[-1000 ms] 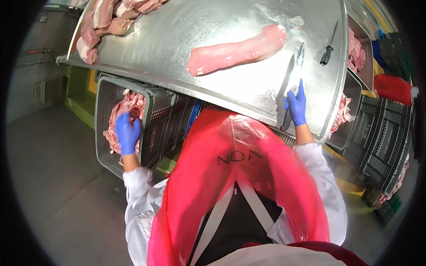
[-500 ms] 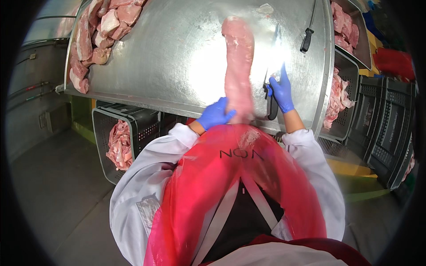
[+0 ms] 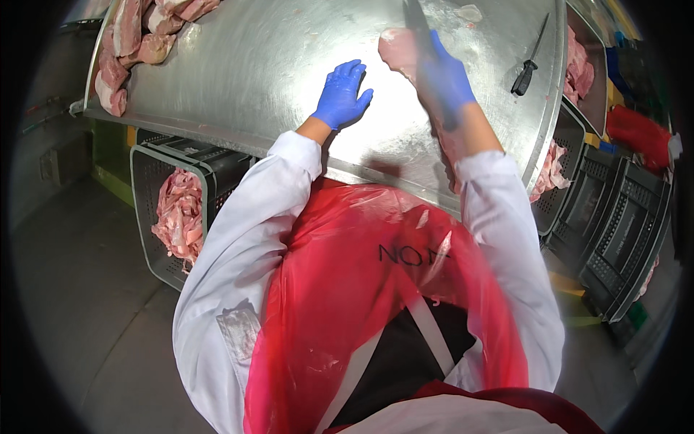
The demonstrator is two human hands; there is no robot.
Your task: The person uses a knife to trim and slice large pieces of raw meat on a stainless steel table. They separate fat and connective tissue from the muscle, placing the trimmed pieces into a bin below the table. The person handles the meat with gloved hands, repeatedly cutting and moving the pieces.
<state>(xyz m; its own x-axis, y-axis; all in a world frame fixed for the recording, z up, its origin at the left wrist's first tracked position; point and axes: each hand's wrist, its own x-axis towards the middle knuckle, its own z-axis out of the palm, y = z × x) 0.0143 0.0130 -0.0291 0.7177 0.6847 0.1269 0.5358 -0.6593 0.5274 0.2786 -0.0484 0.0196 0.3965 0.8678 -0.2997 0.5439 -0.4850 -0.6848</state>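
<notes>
"While the left hand [image 3: 343, 94] held the meat strip [image 3: 398, 50] ½ sec ago, what now?"

"Off it, fingers spread, nothing held. Right hand [image 3: 448, 79], then beside the strip, is over it, gripping a blurred knife [image 3: 415, 20]. Strip's on the steel table [image 3: 238, 87], slanting."

"Rm?"

"Grey crate [image 3: 210, 195] w/ trimmings [image 3: 179, 213] at L, grey flr [image 3: 79, 289]."

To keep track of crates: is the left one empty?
Not empty: meat pieces lie in the left crate; how deep, I cannot tell.

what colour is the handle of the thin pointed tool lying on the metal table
Black: the handle shows best in the head view.
</notes>
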